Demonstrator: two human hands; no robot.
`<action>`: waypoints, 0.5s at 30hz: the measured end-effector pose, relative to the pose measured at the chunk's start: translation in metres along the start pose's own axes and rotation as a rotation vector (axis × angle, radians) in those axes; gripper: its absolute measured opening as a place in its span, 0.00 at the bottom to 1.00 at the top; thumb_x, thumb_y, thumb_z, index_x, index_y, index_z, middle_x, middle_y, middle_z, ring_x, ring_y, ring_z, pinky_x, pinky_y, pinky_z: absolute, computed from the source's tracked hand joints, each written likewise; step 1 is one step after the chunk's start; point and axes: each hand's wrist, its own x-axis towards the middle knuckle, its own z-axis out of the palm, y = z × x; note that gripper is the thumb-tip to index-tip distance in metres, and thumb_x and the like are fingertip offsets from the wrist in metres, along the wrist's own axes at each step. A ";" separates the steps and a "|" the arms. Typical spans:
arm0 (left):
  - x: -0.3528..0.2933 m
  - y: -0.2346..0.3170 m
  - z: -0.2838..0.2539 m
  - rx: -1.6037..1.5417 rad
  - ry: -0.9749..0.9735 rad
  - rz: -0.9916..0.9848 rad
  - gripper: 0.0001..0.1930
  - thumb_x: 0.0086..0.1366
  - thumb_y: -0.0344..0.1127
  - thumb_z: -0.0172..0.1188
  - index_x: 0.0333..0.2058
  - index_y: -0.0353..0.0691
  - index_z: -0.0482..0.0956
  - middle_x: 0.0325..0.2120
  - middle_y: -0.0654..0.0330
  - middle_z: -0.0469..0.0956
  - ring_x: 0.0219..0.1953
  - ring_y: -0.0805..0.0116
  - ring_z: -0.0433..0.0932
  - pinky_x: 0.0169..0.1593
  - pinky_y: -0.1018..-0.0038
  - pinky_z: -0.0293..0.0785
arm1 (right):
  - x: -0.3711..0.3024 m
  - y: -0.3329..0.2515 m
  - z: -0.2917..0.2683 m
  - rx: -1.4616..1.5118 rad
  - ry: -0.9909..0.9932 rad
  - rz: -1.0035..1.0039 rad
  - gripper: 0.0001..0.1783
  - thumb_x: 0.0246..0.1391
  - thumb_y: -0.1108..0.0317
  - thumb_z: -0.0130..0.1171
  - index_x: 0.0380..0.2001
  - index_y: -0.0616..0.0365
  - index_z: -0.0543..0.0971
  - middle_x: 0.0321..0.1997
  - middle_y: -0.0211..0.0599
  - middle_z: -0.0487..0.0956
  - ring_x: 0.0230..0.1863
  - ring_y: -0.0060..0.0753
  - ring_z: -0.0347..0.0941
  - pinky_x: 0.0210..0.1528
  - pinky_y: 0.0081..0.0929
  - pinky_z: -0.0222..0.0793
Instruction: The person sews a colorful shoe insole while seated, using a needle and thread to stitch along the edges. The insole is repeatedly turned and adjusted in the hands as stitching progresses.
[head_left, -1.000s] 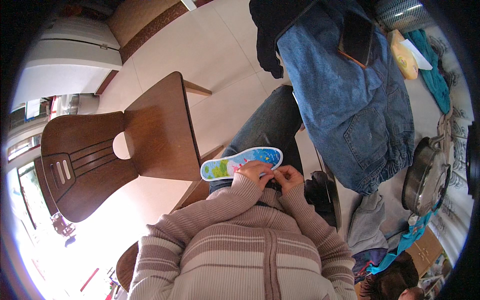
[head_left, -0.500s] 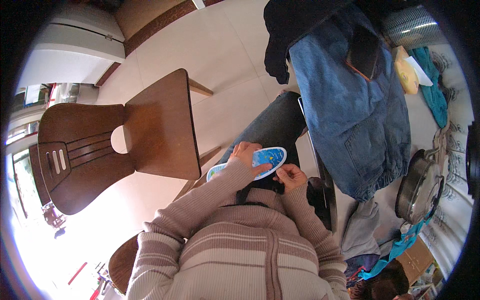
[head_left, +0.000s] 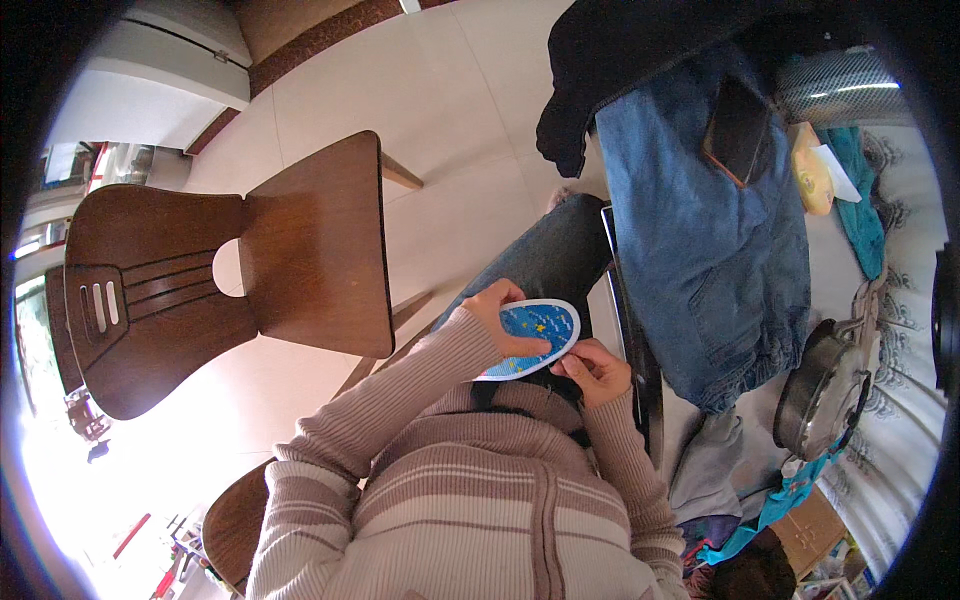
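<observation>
A blue insole (head_left: 524,322) with a white rim and small yellow and white stitched-looking marks rests over my lap. My left hand (head_left: 497,312) grips it from its left side, thumb pressed across the patterned face and fingers partly hidden. Close against its right edge, my right hand (head_left: 597,373) is closed in a pinch at the white rim. Whatever lies between those fingertips is too small to make out. The insole's lower left part is covered by my left hand and sleeve.
Left of me stands a brown wooden chair (head_left: 315,245). At right, blue jeans (head_left: 705,240) lie on a table under a dark phone (head_left: 738,132) and beside a black garment (head_left: 620,75). Farther right are a glass-lidded pan (head_left: 818,390) and a yellow packet (head_left: 811,170).
The insole has turned, showing its rounded end more broadly and less of its lower left end. Both hands stay at it, and my right hand sits slightly lower and further right.
</observation>
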 end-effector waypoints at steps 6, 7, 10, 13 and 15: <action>-0.028 0.036 -0.029 -0.128 0.053 0.174 0.30 0.38 0.53 0.72 0.34 0.37 0.75 0.27 0.57 0.78 0.32 0.71 0.77 0.37 0.75 0.74 | 0.001 -0.054 0.002 -0.025 -0.047 -0.010 0.10 0.52 0.80 0.52 0.39 0.71 0.71 0.37 0.48 0.77 0.34 0.32 0.77 0.36 0.25 0.75; -0.034 0.043 -0.034 -0.154 0.067 0.190 0.29 0.38 0.53 0.72 0.34 0.37 0.75 0.26 0.57 0.78 0.31 0.71 0.77 0.36 0.75 0.74 | 0.002 -0.066 0.006 -0.094 -0.009 -0.079 0.06 0.50 0.81 0.54 0.34 0.70 0.72 0.34 0.44 0.77 0.32 0.31 0.77 0.35 0.24 0.75; -0.053 0.058 -0.043 -0.223 0.115 0.250 0.27 0.38 0.51 0.73 0.32 0.37 0.75 0.24 0.58 0.78 0.28 0.73 0.77 0.34 0.76 0.74 | 0.008 -0.090 0.012 -0.159 -0.010 -0.360 0.05 0.47 0.81 0.56 0.31 0.69 0.73 0.30 0.41 0.76 0.29 0.29 0.75 0.33 0.21 0.72; -0.066 0.069 -0.050 -0.261 0.161 0.274 0.25 0.38 0.49 0.73 0.28 0.36 0.75 0.22 0.59 0.77 0.25 0.75 0.76 0.31 0.77 0.74 | 0.015 -0.104 0.018 -0.207 0.005 -0.601 0.05 0.44 0.80 0.60 0.27 0.67 0.75 0.28 0.39 0.75 0.28 0.26 0.71 0.31 0.18 0.67; -0.072 0.071 -0.053 -0.285 0.208 0.316 0.25 0.37 0.49 0.73 0.28 0.36 0.75 0.22 0.60 0.77 0.24 0.75 0.76 0.30 0.78 0.74 | 0.017 -0.118 0.023 -0.244 0.003 -0.674 0.05 0.44 0.78 0.61 0.26 0.66 0.76 0.29 0.38 0.75 0.30 0.25 0.71 0.31 0.16 0.66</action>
